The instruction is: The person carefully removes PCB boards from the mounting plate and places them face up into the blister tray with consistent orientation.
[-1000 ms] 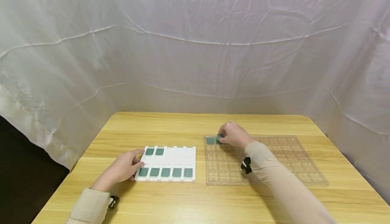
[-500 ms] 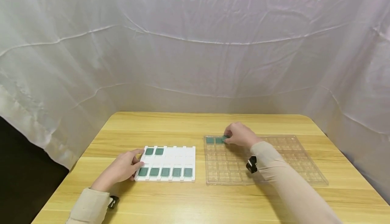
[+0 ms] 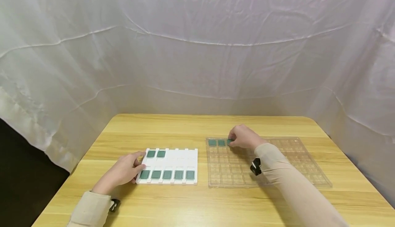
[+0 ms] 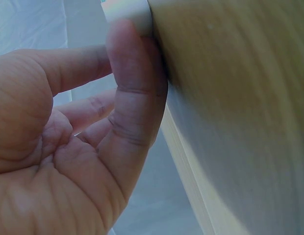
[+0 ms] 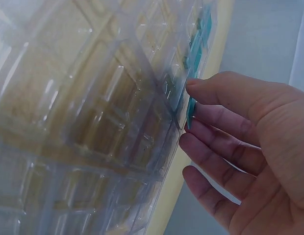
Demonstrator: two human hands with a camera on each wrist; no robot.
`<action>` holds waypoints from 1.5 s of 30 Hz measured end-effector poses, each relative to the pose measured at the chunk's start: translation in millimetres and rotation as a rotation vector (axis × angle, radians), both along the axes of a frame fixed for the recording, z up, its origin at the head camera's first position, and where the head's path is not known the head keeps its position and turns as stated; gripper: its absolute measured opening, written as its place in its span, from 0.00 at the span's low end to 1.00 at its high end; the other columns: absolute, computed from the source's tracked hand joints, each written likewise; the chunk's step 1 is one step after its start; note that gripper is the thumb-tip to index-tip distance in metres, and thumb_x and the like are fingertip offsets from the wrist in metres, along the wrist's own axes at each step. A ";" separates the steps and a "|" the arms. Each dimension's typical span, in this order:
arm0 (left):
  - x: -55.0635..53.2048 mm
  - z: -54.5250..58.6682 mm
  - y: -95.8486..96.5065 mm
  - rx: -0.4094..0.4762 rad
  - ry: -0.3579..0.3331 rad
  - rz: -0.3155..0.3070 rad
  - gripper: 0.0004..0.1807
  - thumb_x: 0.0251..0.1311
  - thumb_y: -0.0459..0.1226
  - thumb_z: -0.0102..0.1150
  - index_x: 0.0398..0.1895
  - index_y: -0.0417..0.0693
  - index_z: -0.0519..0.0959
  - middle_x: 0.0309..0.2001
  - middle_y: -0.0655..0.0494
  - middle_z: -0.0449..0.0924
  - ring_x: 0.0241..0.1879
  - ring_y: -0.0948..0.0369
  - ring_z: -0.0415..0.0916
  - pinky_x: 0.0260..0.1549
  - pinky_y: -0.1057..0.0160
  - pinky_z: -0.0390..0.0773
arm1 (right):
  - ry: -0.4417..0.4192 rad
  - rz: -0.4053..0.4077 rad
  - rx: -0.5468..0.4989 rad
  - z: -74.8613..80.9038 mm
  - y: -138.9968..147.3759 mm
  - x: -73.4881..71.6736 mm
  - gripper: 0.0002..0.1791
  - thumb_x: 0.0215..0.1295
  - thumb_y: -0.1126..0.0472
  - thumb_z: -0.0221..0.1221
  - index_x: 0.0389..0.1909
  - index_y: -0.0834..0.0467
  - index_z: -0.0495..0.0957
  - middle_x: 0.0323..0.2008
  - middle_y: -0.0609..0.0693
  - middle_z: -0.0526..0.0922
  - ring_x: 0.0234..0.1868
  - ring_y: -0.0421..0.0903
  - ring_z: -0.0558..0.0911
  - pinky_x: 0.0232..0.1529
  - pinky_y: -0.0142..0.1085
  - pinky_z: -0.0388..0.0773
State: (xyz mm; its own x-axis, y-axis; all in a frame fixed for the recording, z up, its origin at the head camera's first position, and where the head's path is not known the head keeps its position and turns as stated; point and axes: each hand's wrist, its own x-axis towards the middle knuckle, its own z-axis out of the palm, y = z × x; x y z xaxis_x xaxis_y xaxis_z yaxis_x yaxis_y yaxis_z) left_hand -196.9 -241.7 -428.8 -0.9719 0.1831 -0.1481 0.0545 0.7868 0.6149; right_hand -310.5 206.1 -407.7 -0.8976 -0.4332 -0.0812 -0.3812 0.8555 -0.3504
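A white tray point(image 3: 182, 158) lies left of centre, with several green square chips point(image 3: 167, 175) along its near row and two at the left of its far row. Its left edge is held by my left hand point(image 3: 123, 168), thumb over the edge; in the left wrist view a fingertip meets the white rim point(image 4: 132, 11). My right hand point(image 3: 246, 137) pinches another green chip point(image 5: 190, 112) between thumb and fingers at the third far-row pocket of a clear plastic tray point(image 3: 226, 168). Two chips point(image 3: 221, 142) sit in the pockets to its left.
The clear tray's many pockets spread right beneath my right forearm. Both trays lie on a wooden table point(image 3: 197, 203), with a gap between them. Pale curtains point(image 3: 197, 66) hang behind and at the sides.
My right hand has left a chip in the clear tray's second far-row pocket and moved slightly right. The chip it now pinches has come down flatter into the third pocket. My left hand stays put.
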 end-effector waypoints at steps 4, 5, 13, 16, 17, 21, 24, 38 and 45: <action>-0.6 -0.3 0.1 0.003 0.006 -0.001 0.32 0.74 0.31 0.62 0.78 0.33 0.67 0.39 0.49 0.85 0.19 0.59 0.77 0.19 0.64 0.80 | -0.005 -0.002 -0.006 0.5 -0.1 0.2 0.05 0.67 0.63 0.73 0.41 0.60 0.91 0.40 0.51 0.91 0.43 0.47 0.87 0.51 0.48 0.89; -0.8 -0.4 0.0 0.003 0.008 -0.002 0.32 0.74 0.31 0.62 0.78 0.33 0.67 0.39 0.49 0.85 0.19 0.59 0.77 0.19 0.64 0.80 | -0.005 0.000 -0.006 0.5 0.0 0.1 0.05 0.67 0.64 0.73 0.41 0.60 0.91 0.40 0.51 0.91 0.43 0.47 0.88 0.51 0.48 0.89; -0.5 -1.3 -0.7 0.003 0.014 -0.005 0.32 0.74 0.31 0.62 0.78 0.33 0.67 0.40 0.49 0.86 0.19 0.60 0.77 0.19 0.64 0.80 | -0.004 -0.002 -0.004 -0.7 0.9 -0.8 0.06 0.67 0.63 0.73 0.43 0.60 0.91 0.42 0.53 0.92 0.46 0.49 0.89 0.52 0.48 0.90; -0.3 -1.8 -0.7 0.005 0.014 -0.004 0.32 0.74 0.31 0.62 0.78 0.33 0.68 0.40 0.49 0.86 0.19 0.60 0.77 0.19 0.64 0.80 | -0.006 -0.001 -0.005 -1.1 0.6 -1.1 0.07 0.67 0.63 0.74 0.43 0.60 0.91 0.41 0.52 0.92 0.45 0.49 0.89 0.52 0.48 0.90; -0.2 -1.8 -0.8 0.006 0.015 -0.004 0.32 0.73 0.31 0.62 0.78 0.33 0.68 0.40 0.49 0.86 0.19 0.60 0.77 0.19 0.64 0.80 | -0.007 -0.001 -0.005 -1.3 0.6 -1.3 0.06 0.66 0.63 0.74 0.42 0.60 0.91 0.41 0.52 0.92 0.45 0.49 0.89 0.52 0.48 0.90; 0.2 -1.3 -0.9 0.004 0.019 -0.005 0.32 0.73 0.31 0.62 0.78 0.32 0.68 0.39 0.49 0.86 0.19 0.60 0.77 0.19 0.64 0.79 | -0.006 0.004 -0.007 -1.6 -0.1 -2.1 0.07 0.66 0.64 0.74 0.43 0.61 0.91 0.42 0.53 0.92 0.46 0.50 0.89 0.53 0.48 0.90; 0.4 -0.8 -0.8 0.002 0.019 -0.003 0.32 0.74 0.31 0.62 0.78 0.33 0.67 0.39 0.50 0.85 0.19 0.60 0.77 0.19 0.64 0.79 | 0.007 0.019 -0.005 -0.9 -1.7 -2.5 0.08 0.66 0.63 0.74 0.44 0.62 0.91 0.43 0.54 0.92 0.47 0.51 0.90 0.54 0.48 0.90; 3.0 1.7 0.8 0.002 0.023 -0.002 0.32 0.73 0.31 0.62 0.77 0.31 0.67 0.38 0.50 0.85 0.18 0.60 0.77 0.18 0.65 0.79 | 0.020 0.039 -0.010 2.7 -15.6 -1.8 0.13 0.69 0.62 0.72 0.50 0.63 0.90 0.47 0.56 0.92 0.50 0.52 0.89 0.57 0.49 0.89; 4.7 2.7 1.1 -0.010 0.025 -0.003 0.32 0.73 0.31 0.63 0.77 0.31 0.68 0.38 0.50 0.85 0.18 0.60 0.77 0.18 0.65 0.78 | 0.019 0.049 -0.009 5.4 -25.8 1.2 0.16 0.72 0.60 0.70 0.54 0.64 0.88 0.50 0.57 0.91 0.53 0.54 0.89 0.59 0.51 0.88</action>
State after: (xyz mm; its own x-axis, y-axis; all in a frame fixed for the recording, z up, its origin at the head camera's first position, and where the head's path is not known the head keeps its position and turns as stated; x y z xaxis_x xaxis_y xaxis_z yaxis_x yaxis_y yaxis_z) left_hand -192.2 -240.6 -426.2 -0.9748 0.1846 -0.1255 0.0722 0.7927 0.6053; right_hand -309.2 180.3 -402.3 -0.8767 -0.4773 -0.0601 -0.4294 0.8327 -0.3496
